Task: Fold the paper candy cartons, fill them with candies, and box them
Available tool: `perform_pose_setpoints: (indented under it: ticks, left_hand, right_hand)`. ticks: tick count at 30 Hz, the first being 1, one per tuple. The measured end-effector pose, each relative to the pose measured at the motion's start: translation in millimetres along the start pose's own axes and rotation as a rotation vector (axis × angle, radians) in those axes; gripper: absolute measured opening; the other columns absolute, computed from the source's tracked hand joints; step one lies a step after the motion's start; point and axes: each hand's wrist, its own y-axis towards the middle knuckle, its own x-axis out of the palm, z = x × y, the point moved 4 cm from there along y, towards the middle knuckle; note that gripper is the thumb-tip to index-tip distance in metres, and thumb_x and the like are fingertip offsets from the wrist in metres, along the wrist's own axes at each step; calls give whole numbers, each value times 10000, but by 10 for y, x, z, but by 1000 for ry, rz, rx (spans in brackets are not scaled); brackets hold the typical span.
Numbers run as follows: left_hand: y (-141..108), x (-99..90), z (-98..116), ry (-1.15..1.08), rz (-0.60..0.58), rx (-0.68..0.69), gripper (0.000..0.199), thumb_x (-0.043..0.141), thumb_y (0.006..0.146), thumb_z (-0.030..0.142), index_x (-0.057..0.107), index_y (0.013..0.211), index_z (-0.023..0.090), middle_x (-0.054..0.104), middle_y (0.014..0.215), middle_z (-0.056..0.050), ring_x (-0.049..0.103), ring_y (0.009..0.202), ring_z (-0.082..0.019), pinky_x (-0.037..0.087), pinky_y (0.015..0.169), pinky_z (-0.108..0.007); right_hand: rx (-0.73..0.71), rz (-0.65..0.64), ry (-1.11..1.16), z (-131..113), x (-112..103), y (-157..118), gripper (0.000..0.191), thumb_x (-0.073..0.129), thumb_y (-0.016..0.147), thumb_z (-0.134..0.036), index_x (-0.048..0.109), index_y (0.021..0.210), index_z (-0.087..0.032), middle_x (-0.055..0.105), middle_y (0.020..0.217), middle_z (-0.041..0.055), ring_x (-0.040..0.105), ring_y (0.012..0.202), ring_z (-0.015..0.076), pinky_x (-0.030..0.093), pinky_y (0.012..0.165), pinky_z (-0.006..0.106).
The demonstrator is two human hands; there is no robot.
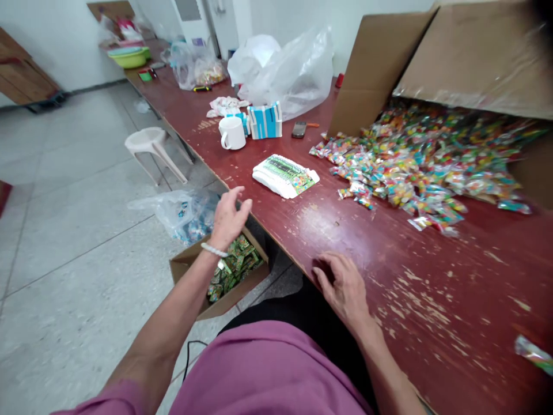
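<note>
My left hand (231, 218), with a beaded bracelet on the wrist, is held over the table's near edge, thumb and fingers apart and nothing in it. Below it a cardboard box (235, 302) holds many small green packets (235, 265). My right hand (341, 282) rests at the front edge of the red table (311, 225), its fingers loosely curved and apart, with no object visible in it. Ahead of both hands lies a stack of flat white and green printed packaging (283, 174). To the right, many colourful wrapped candies (406, 167) spill from a large open carton (375, 57).
A white mug (232, 133), blue-and-white cartons (265, 121), a phone (299, 129) and clear plastic bags (289, 75) stand or lie farther back. A white stool (149, 140) and a bag of blue packets (185, 216) are left of the table. One wrapper (533, 353) lies at the far right.
</note>
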Motion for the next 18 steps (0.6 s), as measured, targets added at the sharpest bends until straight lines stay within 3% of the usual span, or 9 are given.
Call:
perform_pose_setpoints:
  ticks: [5,8,12,18]
  left_hand:
    - [444,751,631,458,-115,154,587,512,911,539,522,1375,180,528,1359,-178,480,1177,-362,413,947,-484]
    - [591,1048,821,571,-165,255,632,495,893,621,544,1343,180,503,1352,-194,441,1180,-391,386,927,-515]
    - [647,1204,860,587,-184,302,565,553,871,601,606,1247,183,509,1289,-196,421,1173,-391,355,937,-528]
    - [695,1193,842,588,-230,296,535,612,842,583,629,1236,223,494,1278,-192,415,1166,-396,376,899,-524]
  right_hand:
    - [-44,2,58,-43,-15,13,102,572,940,-200,638,1016,-217,691,1016,69,636,948,227,505,849,377]
    - [-34,20,91,-48,-38,26,91,570,942,-181,637,987,-223,698,993,61,642,926,221,501,840,369]
    - [-13,17,131,-55,-33,37,99,566,942,-168,636,986,-224,699,987,59,639,918,214,505,828,352]
    - [-7,28,156,-60,-37,52,113,560,935,-161,643,984,-220,706,987,63,649,918,213,511,832,350]
